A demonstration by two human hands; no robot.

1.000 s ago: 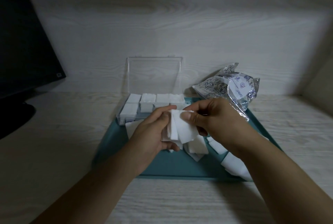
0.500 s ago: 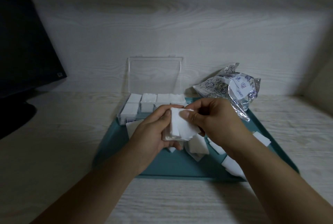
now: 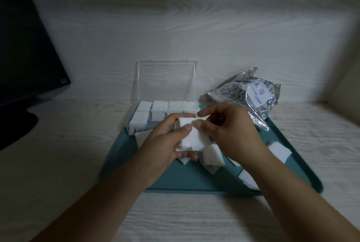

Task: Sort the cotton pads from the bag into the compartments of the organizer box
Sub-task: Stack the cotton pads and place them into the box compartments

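Stack of cotton pads (image 3: 191,138) tilted, gripped by left hand (image 3: 167,144), pinched by right hand (image 3: 229,132)

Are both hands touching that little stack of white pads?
Touching. The head view shows the left hand gripping the pad stack while the right hand pinches it.

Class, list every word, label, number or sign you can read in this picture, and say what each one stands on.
"Content:" on the white label of the crinkled clear plastic bag, printed sideways.
Blue drawn emblems on the same bag: too small to read.
Small square badge on the dark monitor's corner: too blurred to read.
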